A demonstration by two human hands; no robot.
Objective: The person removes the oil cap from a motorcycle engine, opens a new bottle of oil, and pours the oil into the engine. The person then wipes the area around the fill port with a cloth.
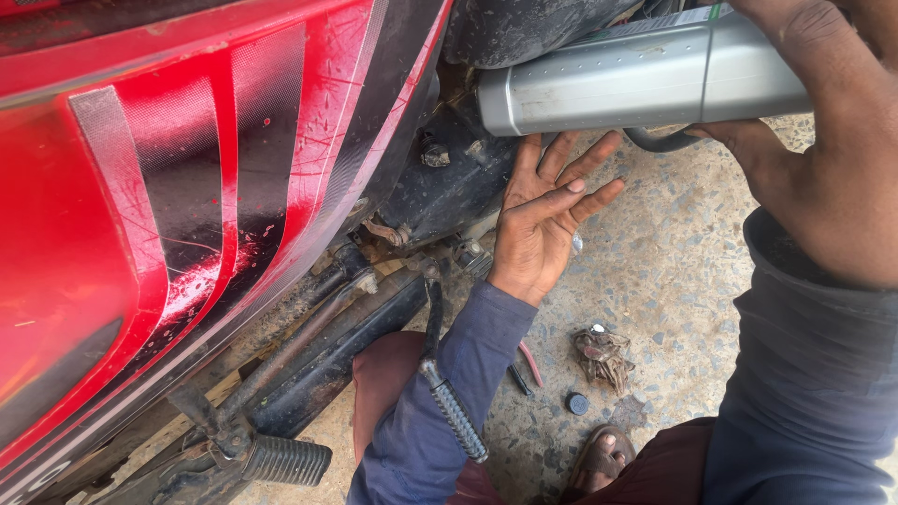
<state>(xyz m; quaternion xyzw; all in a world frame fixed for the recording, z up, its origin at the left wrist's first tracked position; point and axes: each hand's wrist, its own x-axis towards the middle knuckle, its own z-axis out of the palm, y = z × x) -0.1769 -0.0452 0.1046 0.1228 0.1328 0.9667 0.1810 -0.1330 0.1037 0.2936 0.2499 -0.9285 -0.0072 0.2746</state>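
My right hand (795, 56) reaches in from the upper right and grips a grey plastic bottle (617, 79), held on its side. The bottle's left end lies close to the dark engine case (449, 182) of a red motorcycle (168, 187). A dark curved loop (659, 142) shows under the bottle. Just below the bottle, my left hand (543, 220) is held palm up with fingers spread, and its fingertips reach the bottle's underside. It holds nothing. Both arms wear blue sleeves.
A ribbed foot peg (285, 460) and a lever with a ribbed rubber end (454, 421) stick out low on the bike. On the rough concrete ground (673, 271) lie a dirty rag (603, 357), a small dark cap (578, 404) and a red-handled tool (526, 367). A sandalled foot (599, 460) rests at the bottom.
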